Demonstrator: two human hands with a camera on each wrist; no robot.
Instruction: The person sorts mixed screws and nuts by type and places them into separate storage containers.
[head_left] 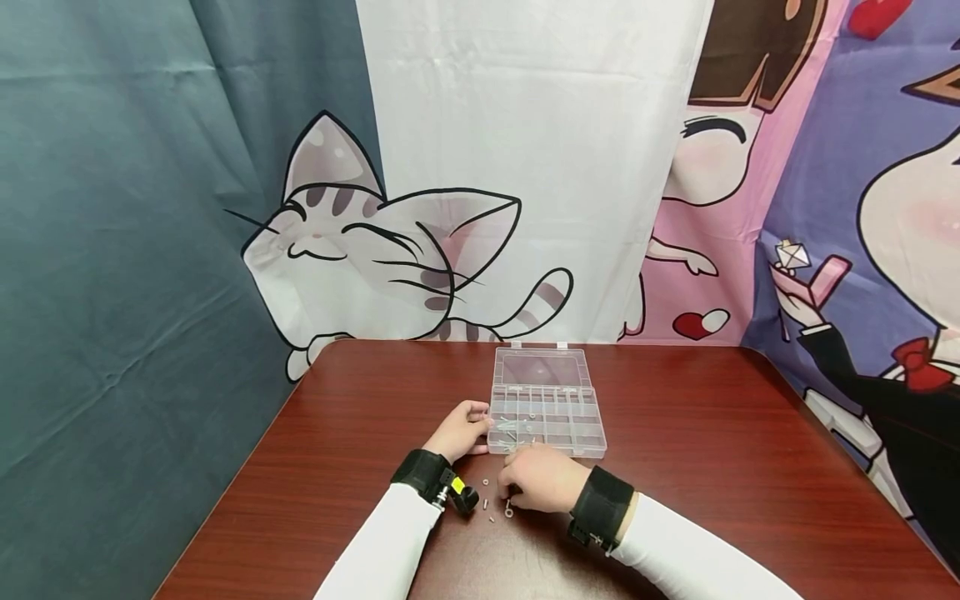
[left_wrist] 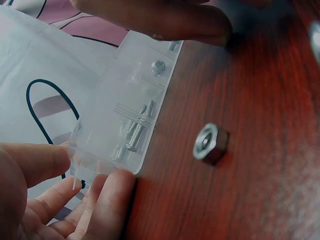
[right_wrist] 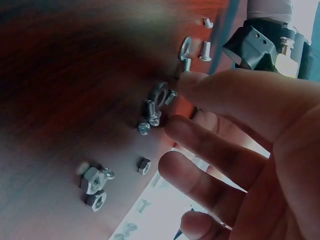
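Note:
A clear compartment box (head_left: pixel 592 452) stands on the table with its lid (head_left: pixel 542 367) folded back. My left hand (head_left: pixel 459 429) grips the box's left end, thumb on one side and fingers on the other. Screws (left_wrist: pixel 135 137) lie in compartments close to that hand. My right hand (head_left: pixel 551 477) hovers over loose hardware just in front of the box, thumb and fingertips apart. An eye bolt (right_wrist: pixel 187 65) lies by the thumb tip. Near the index finger are a washer (right_wrist: pixel 163 89) and small screws (right_wrist: pixel 144 128); I see nothing held between the fingers.
Several loose nuts (right_wrist: pixel 94 181) lie on the table, one small nut (right_wrist: pixel 144 166) closer to the box. Another nut (left_wrist: pixel 210 144) shows beside the box in the left wrist view. Short screws (right_wrist: pixel 205 51) lie past the thumb. A printed cloth (head_left: pixel 540 125) hangs behind the table.

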